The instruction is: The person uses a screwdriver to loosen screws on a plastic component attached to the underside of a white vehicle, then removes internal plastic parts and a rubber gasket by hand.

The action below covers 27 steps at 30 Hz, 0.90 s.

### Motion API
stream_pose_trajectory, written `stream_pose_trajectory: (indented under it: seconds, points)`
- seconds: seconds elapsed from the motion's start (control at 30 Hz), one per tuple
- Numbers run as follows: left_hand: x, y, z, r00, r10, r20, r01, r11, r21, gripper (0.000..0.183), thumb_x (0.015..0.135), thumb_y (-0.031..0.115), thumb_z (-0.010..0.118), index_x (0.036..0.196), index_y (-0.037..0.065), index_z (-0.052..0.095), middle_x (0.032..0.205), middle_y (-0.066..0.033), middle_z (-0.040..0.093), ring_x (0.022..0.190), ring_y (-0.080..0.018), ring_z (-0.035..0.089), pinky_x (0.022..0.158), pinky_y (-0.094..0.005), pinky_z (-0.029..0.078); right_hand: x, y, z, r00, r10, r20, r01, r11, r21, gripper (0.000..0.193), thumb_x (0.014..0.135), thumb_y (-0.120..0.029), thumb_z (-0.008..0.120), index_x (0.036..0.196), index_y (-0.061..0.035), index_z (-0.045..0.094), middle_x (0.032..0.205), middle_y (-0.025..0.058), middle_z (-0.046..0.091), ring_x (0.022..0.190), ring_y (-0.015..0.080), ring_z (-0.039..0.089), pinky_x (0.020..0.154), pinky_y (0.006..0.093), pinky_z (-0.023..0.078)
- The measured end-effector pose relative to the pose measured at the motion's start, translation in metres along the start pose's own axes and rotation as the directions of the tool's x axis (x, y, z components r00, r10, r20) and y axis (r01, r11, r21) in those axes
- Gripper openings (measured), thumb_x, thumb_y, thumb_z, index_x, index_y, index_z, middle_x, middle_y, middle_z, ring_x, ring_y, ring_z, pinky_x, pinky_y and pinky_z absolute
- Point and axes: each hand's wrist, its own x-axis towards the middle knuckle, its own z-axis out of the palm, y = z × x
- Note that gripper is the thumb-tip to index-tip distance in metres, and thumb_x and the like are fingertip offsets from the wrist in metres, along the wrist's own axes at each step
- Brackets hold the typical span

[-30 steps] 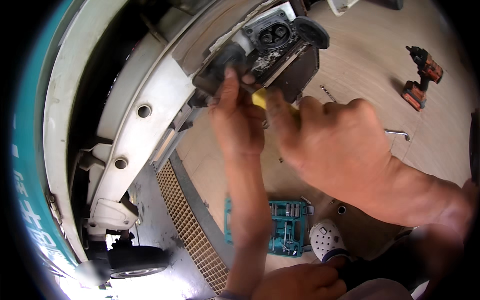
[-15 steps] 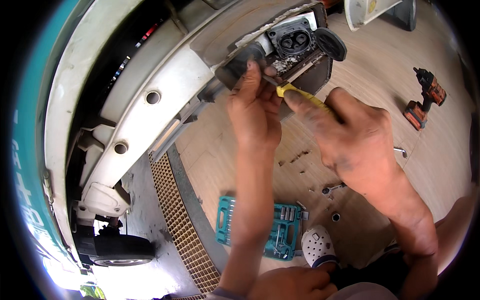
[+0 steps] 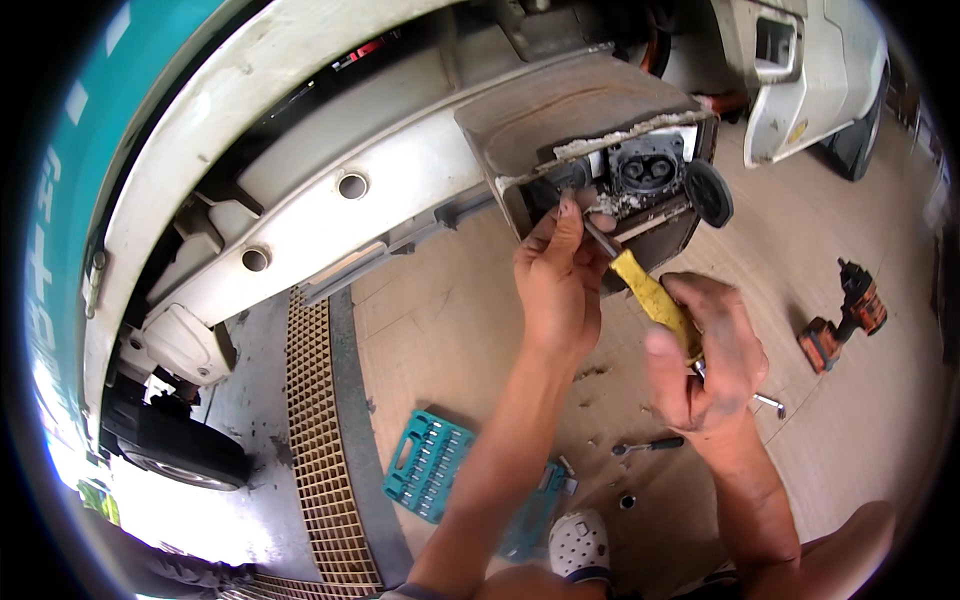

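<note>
A screwdriver with a worn yellow handle (image 3: 655, 300) slants from my right hand up toward my left. My right hand (image 3: 715, 355) is curled loosely about the butt end of the handle, thumb on one side and fingers on the other. My left hand (image 3: 562, 270) pinches thumb against fingers at the blade end, which they partly hide; what lies between them I cannot make out. Both work at the open side of a rusty metal box (image 3: 580, 105). Inside it, a black fitting with round ports (image 3: 648, 172) shows, and a round black cap (image 3: 709, 194) hangs open beside it.
A white vehicle frame rail (image 3: 400, 170) with round holes runs along the left. On the floor lie an orange-black cordless driver (image 3: 845, 315), a ratchet (image 3: 648, 446), a socket (image 3: 627, 502) and a teal tool case (image 3: 428, 465). A floor grating (image 3: 318, 430) passes at the left.
My view has shifted, so the box sits lower and farther right. My right hand has slid back from around the handle to its butt end, loosening. The left still pinches at the blade end.
</note>
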Motion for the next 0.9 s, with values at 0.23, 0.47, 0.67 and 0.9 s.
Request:
stream_pose_trajectory:
  seconds: [0.23,0.47,0.67,0.9]
  points:
    - [0.002,-0.005,0.007,0.986,0.095,-0.137,-0.078,0.99,0.118,0.032,0.101,0.024,0.057,0.121,-0.002,0.06,0.09,-0.0045,0.069,0.078,-0.0129,0.062,0.071,-0.0282,0.051,0.004,-0.009,0.001,0.993,0.094,0.065,-0.084,0.986,-0.148,0.03,0.092,-0.009,0.064,0.113,0.0117,0.059,0.099,0.0231,0.068,0.068,0.0328,0.07,0.053,0.0364,0.055]
    - [0.003,-0.02,-0.011,0.9,0.436,0.001,-0.265,0.547,0.794,0.059,0.094,0.009,0.057,0.145,-0.008,0.034,0.076,-0.0123,0.068,0.065,-0.0211,0.066,0.064,-0.0347,0.053,0.006,-0.004,0.004,0.999,-0.039,0.008,0.039,0.999,0.024,0.023,0.086,-0.006,0.07,0.103,0.0071,0.062,0.11,0.0231,0.064,0.083,0.0366,0.069,0.068,0.0398,0.058]
    - [0.007,-0.013,-0.007,0.926,0.373,0.065,-0.171,0.258,0.951,0.085,0.083,0.015,0.064,0.148,-0.011,0.017,0.089,-0.022,0.072,0.082,-0.0414,0.069,0.075,-0.0472,0.054,0.016,-0.005,0.01,0.977,-0.185,-0.101,0.181,0.982,-0.052,0.029,0.089,-0.011,0.069,0.108,0.0099,0.065,0.106,0.0242,0.067,0.084,0.035,0.071,0.065,0.0376,0.058]
    - [0.02,-0.003,-0.006,0.964,0.263,0.033,-0.096,0.228,0.969,0.088,0.08,0.018,0.067,0.146,-0.015,0.018,0.094,-0.0204,0.072,0.09,-0.0426,0.068,0.082,-0.0479,0.053,0.011,-0.003,0.01,0.989,-0.149,-0.007,0.149,0.989,0.011,0.026,0.082,0.0,0.064,0.106,0.0078,0.066,0.111,0.0225,0.066,0.076,0.032,0.072,0.057,0.0313,0.055]
